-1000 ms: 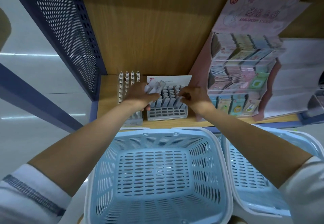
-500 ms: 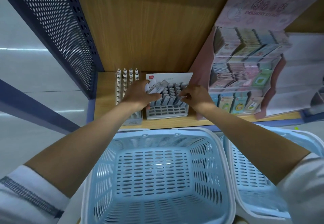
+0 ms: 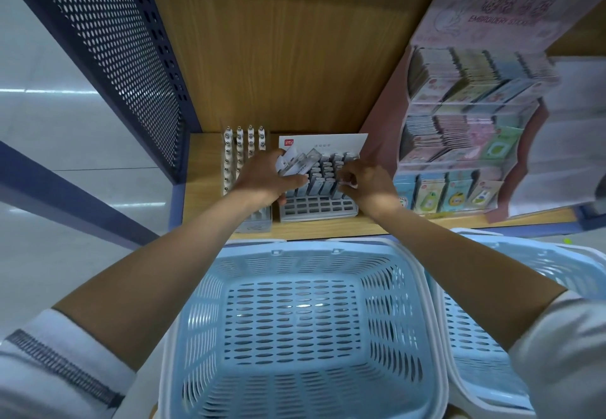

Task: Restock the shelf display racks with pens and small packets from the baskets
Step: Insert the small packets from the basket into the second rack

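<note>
Wood-grain shelf board [image 3: 328, 226] and a matching back panel [image 3: 278, 57] form the bay, closed on the left by a blue perforated side panel [image 3: 108, 41]. We note pale glossy floor [image 3: 65, 130] beyond it.

A grey display rack [image 3: 319, 210] stands at the shelf front, its slots filled with upright rows of packets [image 3: 324, 172]. Our left hand [image 3: 262, 179] is over the rack's left end, fingers curled round a bundle of packets [image 3: 295, 161] that fans out above the rear rows. Our right hand [image 3: 367, 185] is at the rack's right end, fingers curled, the tips pinching a single packet [image 3: 347, 184] just above the slots.

A pen rack [image 3: 242, 156] of upright white pens stands just beside the display rack on the left, partly behind the left wrist. A pink sticker display [image 3: 459, 123] stands to the right. Beneath our forearms, a light-blue basket [image 3: 203, 320] sits beside a second basket [image 3: 465, 336], below the shelf edge.
</note>
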`<action>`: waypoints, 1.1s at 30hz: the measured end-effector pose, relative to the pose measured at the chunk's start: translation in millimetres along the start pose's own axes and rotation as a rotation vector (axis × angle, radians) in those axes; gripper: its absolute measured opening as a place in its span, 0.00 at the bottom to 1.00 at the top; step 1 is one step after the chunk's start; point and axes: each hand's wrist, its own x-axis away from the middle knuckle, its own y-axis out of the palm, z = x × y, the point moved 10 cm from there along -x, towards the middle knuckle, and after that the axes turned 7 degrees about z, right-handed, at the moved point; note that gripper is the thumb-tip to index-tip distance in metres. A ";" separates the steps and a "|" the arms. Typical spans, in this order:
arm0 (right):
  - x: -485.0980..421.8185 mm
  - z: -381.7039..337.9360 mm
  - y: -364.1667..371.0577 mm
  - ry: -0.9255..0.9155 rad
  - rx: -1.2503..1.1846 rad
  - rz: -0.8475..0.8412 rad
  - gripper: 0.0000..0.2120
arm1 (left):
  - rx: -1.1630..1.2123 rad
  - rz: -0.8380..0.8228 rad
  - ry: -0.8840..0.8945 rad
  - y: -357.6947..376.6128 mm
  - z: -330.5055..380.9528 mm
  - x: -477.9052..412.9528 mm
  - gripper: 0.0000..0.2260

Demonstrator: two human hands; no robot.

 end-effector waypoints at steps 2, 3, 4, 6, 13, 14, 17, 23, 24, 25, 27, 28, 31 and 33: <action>-0.6 6.6 -3.7 0.007 -0.005 0.047 0.05 | 0.007 0.003 0.005 0.0 1.4 0.6 0.28; 1.6 8.6 -4.6 0.003 -0.023 0.063 0.05 | 0.008 0.007 0.008 0.0 1.5 0.2 0.28; 4.1 8.7 -3.6 -0.016 -0.043 0.066 0.05 | 0.007 0.009 0.014 0.3 1.7 -0.2 0.28; 6.5 5.9 1.1 -0.063 -0.067 0.056 0.05 | 0.017 0.003 0.022 2.0 1.1 -2.0 0.28; -1.3 17.2 1.8 -0.023 -0.017 0.081 0.04 | 0.038 -0.006 0.024 4.4 -2.8 -5.3 0.29; -0.7 12.5 2.0 -0.047 -0.015 0.077 0.04 | 0.040 -0.006 0.025 4.4 -2.3 -5.0 0.29; -2.2 8.4 0.7 -0.042 0.002 0.053 0.04 | 0.032 -0.009 0.016 2.9 -0.6 -3.7 0.29; -4.8 0.0 -24.7 0.151 -0.461 0.017 0.13 | 0.009 -0.033 0.011 3.0 4.1 4.5 0.29; -6.0 -6.4 -25.8 0.214 -0.641 -0.014 0.12 | 0.008 -0.049 0.012 5.1 5.7 6.1 0.27; -7.4 -15.1 -24.7 0.247 -0.783 -0.067 0.12 | 0.013 -0.066 0.013 7.0 9.3 8.7 0.25; -9.8 -31.4 -21.9 0.217 -0.856 -0.179 0.11 | 0.042 -0.083 0.006 8.4 15.6 13.4 0.22; -8.8 -33.8 -20.8 0.207 -0.850 -0.217 0.10 | 0.061 -0.073 -0.007 6.7 17.5 15.2 0.22; -4.3 -21.0 -21.9 0.263 -0.866 -0.240 0.06 | 0.102 0.005 -0.063 -5.1 19.5 19.3 0.16; 0.9 -21.4 -22.4 0.227 -0.842 -0.269 0.07 | 0.152 0.033 -0.081 -7.1 22.0 20.6 0.15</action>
